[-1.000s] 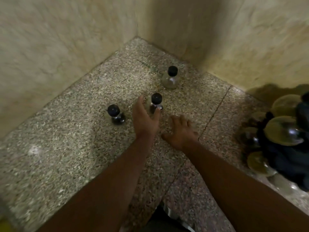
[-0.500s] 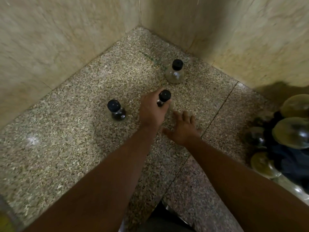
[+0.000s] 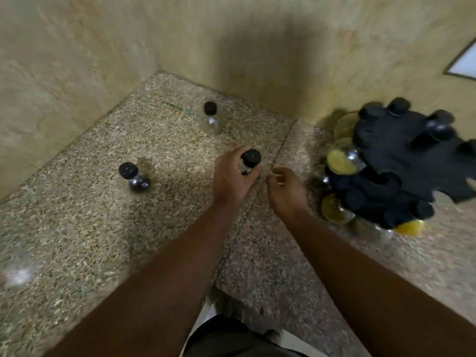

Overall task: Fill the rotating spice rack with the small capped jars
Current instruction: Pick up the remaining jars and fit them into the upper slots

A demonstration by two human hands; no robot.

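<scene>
My left hand [image 3: 233, 177] is closed around a small glass jar with a black cap [image 3: 250, 157], holding it just above the speckled counter [image 3: 90, 215]. My right hand [image 3: 286, 190] hovers beside it with curled fingers and nothing in it. Two more black-capped jars stand on the counter: a dark-filled one [image 3: 134, 176] at the left and a clear one [image 3: 211, 119] near the back corner. The black rotating spice rack [image 3: 401, 155] stands at the right, with several jars of yellow spice hanging in its slots.
Beige tiled walls [image 3: 64, 73] meet in a corner behind the jars. A seam in the counter [image 3: 280, 148] runs between my hands. The counter's front edge [image 3: 213, 295] lies below my forearms. A pale blurred glare spot [image 3: 18, 271] is at the far left.
My left hand closed on the middle jar and lifted it toward the right. My right hand rose off the counter and curled. The view swung right, bringing the rack further into sight.
</scene>
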